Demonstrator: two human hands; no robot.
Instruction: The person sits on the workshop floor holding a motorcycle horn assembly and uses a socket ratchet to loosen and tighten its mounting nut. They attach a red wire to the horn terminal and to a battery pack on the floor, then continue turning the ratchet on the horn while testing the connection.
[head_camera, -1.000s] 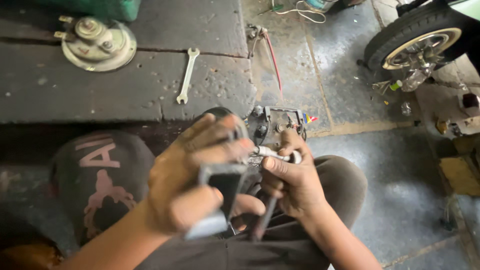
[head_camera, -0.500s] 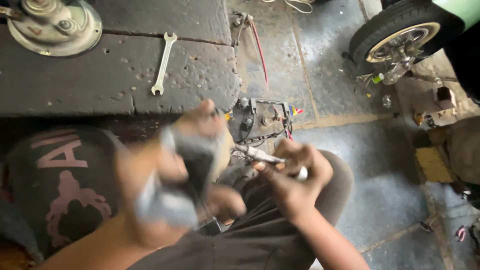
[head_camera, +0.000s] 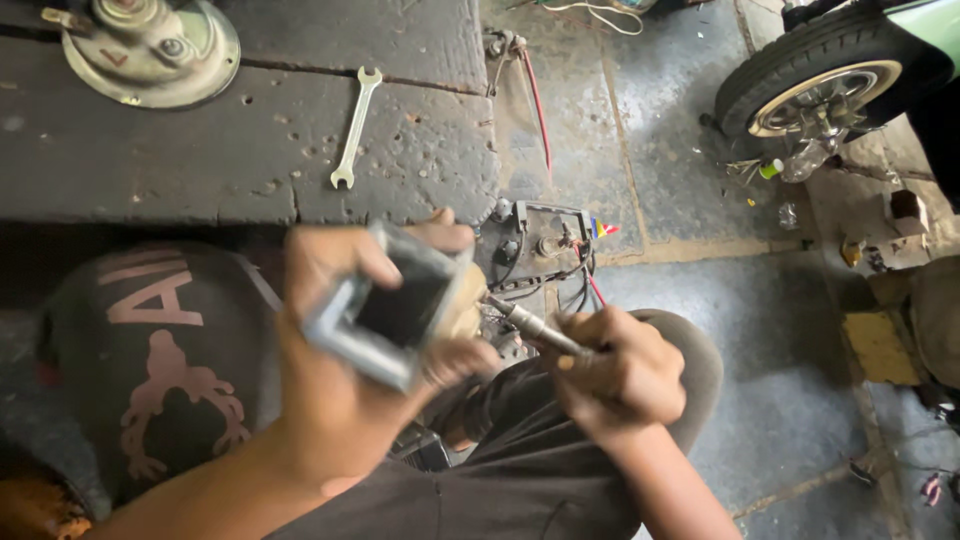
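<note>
The metal frame (head_camera: 395, 315), a grey rectangular piece with a dark hollow middle, sits in the left hand (head_camera: 350, 390), held up over the person's lap, well off the floor and in front of the raised stone slab (head_camera: 250, 150). The left grip is clamped on it, fingers wrapped over its top and near side. The right hand (head_camera: 625, 375) is closed around a slim metal tool (head_camera: 535, 325), whose tip points at the right-hand edge of the frame and seems to touch it, though motion blur makes the contact hard to confirm. Just behind the two hands, at the slab's near right corner, stands a small assembly (head_camera: 545, 245) with wires and screws. A spanner (head_camera: 355, 125) lies on the slab towards its far edge, well apart from the hands, and a round metal housing (head_camera: 150, 50) rests at the slab's far left corner. A scooter wheel (head_camera: 825, 85) stands on the floor at the far right.

The step in hand looks like working the tool tip into the frame's side. By my judgement the next move calls for a steady left hold and a small, well-aimed push of the tool, so it doesn't slip towards the fingers.
</note>
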